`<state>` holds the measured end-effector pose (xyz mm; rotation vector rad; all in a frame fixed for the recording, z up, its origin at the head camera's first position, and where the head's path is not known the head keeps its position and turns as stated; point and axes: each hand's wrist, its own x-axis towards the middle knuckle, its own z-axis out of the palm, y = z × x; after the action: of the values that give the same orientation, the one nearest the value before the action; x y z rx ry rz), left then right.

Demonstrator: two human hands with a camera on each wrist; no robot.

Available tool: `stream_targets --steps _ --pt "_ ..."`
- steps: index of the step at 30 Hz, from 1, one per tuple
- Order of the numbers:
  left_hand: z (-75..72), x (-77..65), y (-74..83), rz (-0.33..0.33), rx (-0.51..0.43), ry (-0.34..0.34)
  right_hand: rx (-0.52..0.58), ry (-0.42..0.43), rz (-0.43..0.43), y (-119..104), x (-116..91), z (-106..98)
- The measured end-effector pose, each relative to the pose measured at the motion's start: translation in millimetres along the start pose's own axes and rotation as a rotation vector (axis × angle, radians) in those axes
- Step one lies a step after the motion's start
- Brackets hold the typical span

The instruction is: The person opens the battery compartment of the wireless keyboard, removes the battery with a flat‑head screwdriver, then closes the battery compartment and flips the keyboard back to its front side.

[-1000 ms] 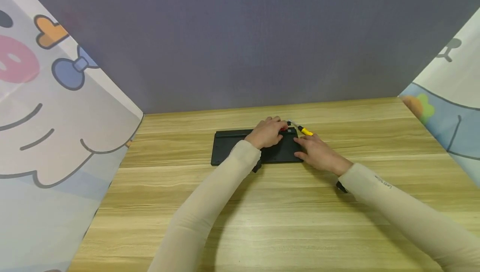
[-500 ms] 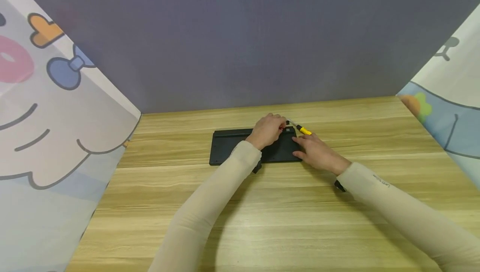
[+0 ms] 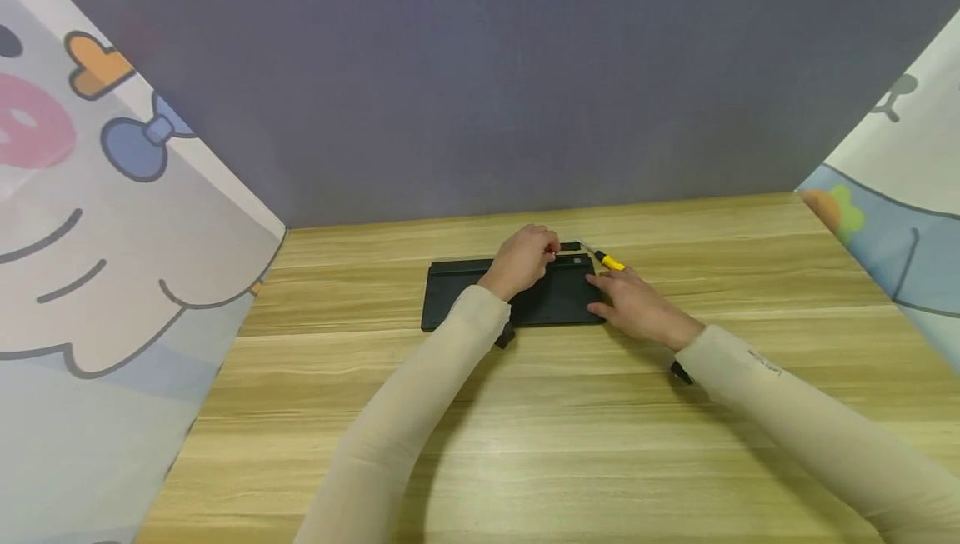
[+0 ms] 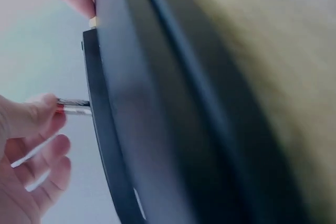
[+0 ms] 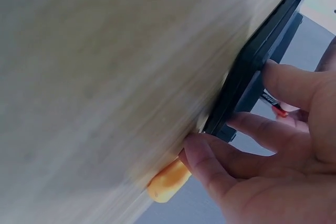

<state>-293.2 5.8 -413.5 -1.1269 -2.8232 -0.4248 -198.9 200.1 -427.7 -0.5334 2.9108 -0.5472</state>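
A black keyboard lies face down on the table, its underside up and a raised bar along its far edge. My left hand is over that far edge. In the left wrist view its thumb and forefinger pinch a small battery with a red end, which stands out from the bar; the other fingers hang loosely bent. My right hand rests at the keyboard's right end with fingers spread, thumb and forefinger touching its edge in the right wrist view. A yellow-handled screwdriver lies just beyond those fingers.
Behind the keyboard lies a narrow black strip, partly hidden by my left hand, with the screwdriver's tip close to its right end. A grey panel rises at the table's back edge. Printed cloths hang at both sides.
My left hand has shifted left along the keyboard's far edge, and more of the black strip shows now. The right hand has stayed at the right end.
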Motion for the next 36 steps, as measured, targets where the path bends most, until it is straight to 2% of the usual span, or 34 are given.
stream_targets --steps 5,11,16,21,28,36 --pt "-2.2 -4.8 -6.6 0.011 -0.031 0.043 0.003 -0.004 -0.005 1 1 0" --pt "-12.3 -13.3 -18.3 0.017 -0.031 0.107 -0.001 -0.013 0.002 1 0 -1" --pt "-26.1 -22.7 -35.0 -0.021 -0.043 0.151 -0.004 -0.019 0.010 2 0 -1" --pt "-42.0 -34.6 -60.2 -0.100 -0.075 0.183 -0.007 -0.023 0.011 1 0 -2" --pt "-56.8 -54.3 -96.6 -0.218 -0.121 0.160 -0.004 -0.023 0.015 0 1 -3" --pt "-57.6 -66.2 -125.3 -0.293 -0.105 0.110 0.002 -0.024 0.016 -1 1 -3"
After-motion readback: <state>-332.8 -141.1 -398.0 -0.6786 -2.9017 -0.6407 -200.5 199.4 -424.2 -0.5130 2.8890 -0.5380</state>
